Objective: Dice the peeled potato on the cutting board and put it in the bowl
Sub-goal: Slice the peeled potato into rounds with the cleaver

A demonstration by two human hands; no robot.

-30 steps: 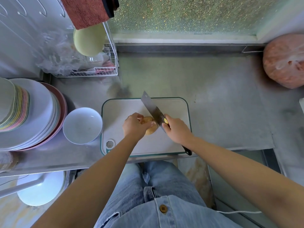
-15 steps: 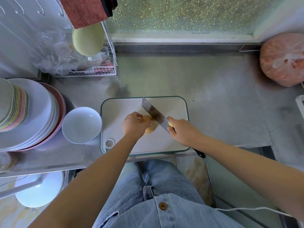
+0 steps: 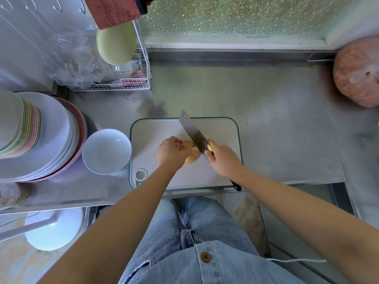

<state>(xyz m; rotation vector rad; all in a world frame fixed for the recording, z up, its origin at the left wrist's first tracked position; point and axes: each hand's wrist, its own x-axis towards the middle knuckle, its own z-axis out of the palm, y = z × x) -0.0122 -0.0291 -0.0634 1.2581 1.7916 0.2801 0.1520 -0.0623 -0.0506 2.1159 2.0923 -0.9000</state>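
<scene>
A peeled yellowish potato (image 3: 191,154) lies in the middle of the white cutting board (image 3: 221,132). My left hand (image 3: 171,151) holds it from the left with curled fingers. My right hand (image 3: 222,160) grips the handle of a cleaver (image 3: 192,132); the blade slants up and left and its edge sits on the potato's right part. An empty white bowl (image 3: 106,151) stands just left of the board.
A stack of plates (image 3: 41,136) fills the left counter. A wire rack (image 3: 114,83) with plastic bags and a green bowl stands behind it. A pink bagged lump (image 3: 356,72) sits far right. The steel counter edge runs just below the board.
The cleaver slid back toward me half a second ago and has now moved forward again over the potato. My left hand stays on the potato.
</scene>
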